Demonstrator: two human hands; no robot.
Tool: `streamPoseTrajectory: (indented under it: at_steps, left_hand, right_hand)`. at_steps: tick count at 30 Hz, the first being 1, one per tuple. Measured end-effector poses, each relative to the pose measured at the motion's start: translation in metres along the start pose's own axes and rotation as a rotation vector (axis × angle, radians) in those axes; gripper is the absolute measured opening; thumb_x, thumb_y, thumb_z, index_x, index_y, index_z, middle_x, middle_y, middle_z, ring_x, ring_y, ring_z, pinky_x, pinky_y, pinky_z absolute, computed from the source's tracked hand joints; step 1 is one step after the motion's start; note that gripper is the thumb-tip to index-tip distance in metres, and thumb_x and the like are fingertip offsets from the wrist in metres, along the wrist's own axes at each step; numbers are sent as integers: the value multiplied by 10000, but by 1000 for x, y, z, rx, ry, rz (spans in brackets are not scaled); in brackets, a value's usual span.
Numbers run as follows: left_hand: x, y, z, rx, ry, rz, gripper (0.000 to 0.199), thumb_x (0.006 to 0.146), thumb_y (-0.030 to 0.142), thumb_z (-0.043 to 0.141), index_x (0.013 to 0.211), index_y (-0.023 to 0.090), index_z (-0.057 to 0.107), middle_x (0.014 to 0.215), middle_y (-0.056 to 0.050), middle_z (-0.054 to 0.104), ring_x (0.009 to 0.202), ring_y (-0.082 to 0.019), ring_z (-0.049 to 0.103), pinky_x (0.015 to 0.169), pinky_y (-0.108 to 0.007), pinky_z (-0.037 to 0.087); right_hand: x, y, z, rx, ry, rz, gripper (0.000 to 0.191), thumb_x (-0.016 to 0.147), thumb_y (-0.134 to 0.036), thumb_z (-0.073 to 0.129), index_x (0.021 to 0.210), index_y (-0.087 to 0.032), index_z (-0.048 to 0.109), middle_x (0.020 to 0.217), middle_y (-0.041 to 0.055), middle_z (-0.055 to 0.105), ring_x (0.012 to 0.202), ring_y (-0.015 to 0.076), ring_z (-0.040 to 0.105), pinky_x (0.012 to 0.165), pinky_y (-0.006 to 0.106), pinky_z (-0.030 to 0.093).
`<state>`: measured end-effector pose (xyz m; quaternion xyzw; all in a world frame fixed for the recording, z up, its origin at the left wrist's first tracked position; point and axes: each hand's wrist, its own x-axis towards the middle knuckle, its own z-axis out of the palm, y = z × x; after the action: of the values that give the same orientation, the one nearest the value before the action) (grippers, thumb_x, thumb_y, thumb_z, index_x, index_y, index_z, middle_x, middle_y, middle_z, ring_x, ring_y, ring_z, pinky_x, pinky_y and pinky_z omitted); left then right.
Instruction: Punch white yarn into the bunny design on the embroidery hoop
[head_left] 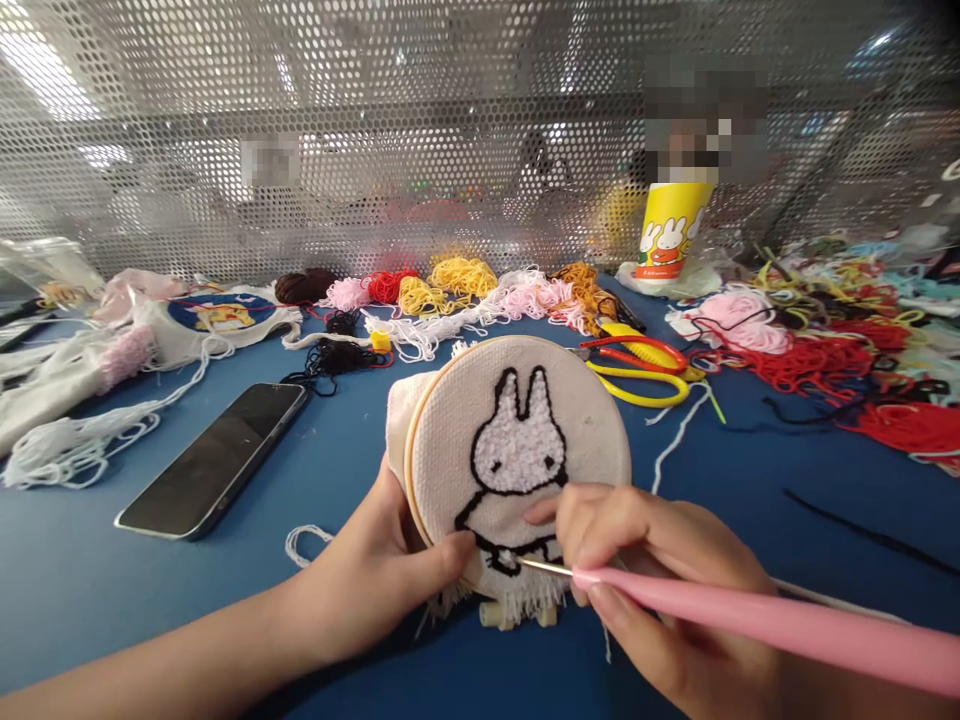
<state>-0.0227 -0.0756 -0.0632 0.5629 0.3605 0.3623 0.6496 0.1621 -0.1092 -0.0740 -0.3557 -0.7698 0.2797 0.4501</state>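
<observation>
My left hand (409, 560) grips the lower left rim of a round embroidery hoop (442, 430), thumb on the front and fingers behind, hidden. Cream cloth is stretched in it, showing a rabbit figure (517, 455) outlined in black yarn, with a white looped fill in its head. Pinched in the fingers of my right hand (637, 560) is a pink-handled punch needle (750, 615). Its metal tip meets the cloth at the rabbit's feet. Below the hoop, a frayed cloth edge and the hoop's screw (517, 614) show.
A phone (214, 460) lies at the left beside white yarn (67, 450). Behind the hoop are yellow- and red-handled scissors (645, 385) and several yarn bundles (457, 285). A yellow cup (673, 230) stands before a perforated metal screen (420, 120). Red yarn (810, 365) heaps at right.
</observation>
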Motion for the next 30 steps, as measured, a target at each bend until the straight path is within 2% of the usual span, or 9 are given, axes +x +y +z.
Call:
streamPoseTrajectory:
  at_steps: [5, 12, 17, 22, 30]
  left_hand:
    - [0, 0, -1, -3, 7, -6, 806, 697, 180, 577, 1300, 219, 45, 1175, -79, 482, 1033, -199, 473, 796, -246, 440]
    - [1, 2, 0, 14, 13, 9, 811, 696, 140, 568, 1303, 222, 37, 1181, -73, 486, 1059, -183, 461, 816, -221, 428]
    - [2, 2, 1, 8, 21, -5, 818, 688, 132, 573, 1306, 218, 44, 1151, -77, 515, 1034, -194, 484, 802, -235, 440]
    - [1, 1, 1, -33, 5, -3, 829, 705, 164, 565, 1304, 244, -2, 1185, -71, 484, 1052, -193, 467, 767, -216, 447]
    - [1, 1, 1, -32, 11, 5, 831, 709, 147, 566, 1305, 253, -4, 1181, -55, 479, 977, -147, 498, 779, -191, 433]
  right_hand:
    - [1, 2, 3, 28, 45, -13, 167, 679, -43, 443, 695, -202, 393, 529, -62, 409, 480, 61, 401, 696, 339, 433]
    - [2, 1, -1, 14, 13, -35, 159, 685, -43, 437, 705, -197, 403, 551, -49, 422, 532, 76, 440, 699, 322, 442]
    - [5, -1, -2, -8, 2, -25, 134, 700, -68, 436, 722, -199, 416, 535, -52, 416, 490, 75, 429, 671, 304, 453]
    - [6, 2, -2, 77, -2, -133, 185, 656, -25, 428, 715, -199, 442, 529, -53, 411, 509, 73, 423, 720, 335, 441]
    - [13, 1, -3, 97, -5, -193, 177, 642, -18, 403, 681, -174, 475, 506, -34, 443, 493, 69, 420, 670, 317, 453]
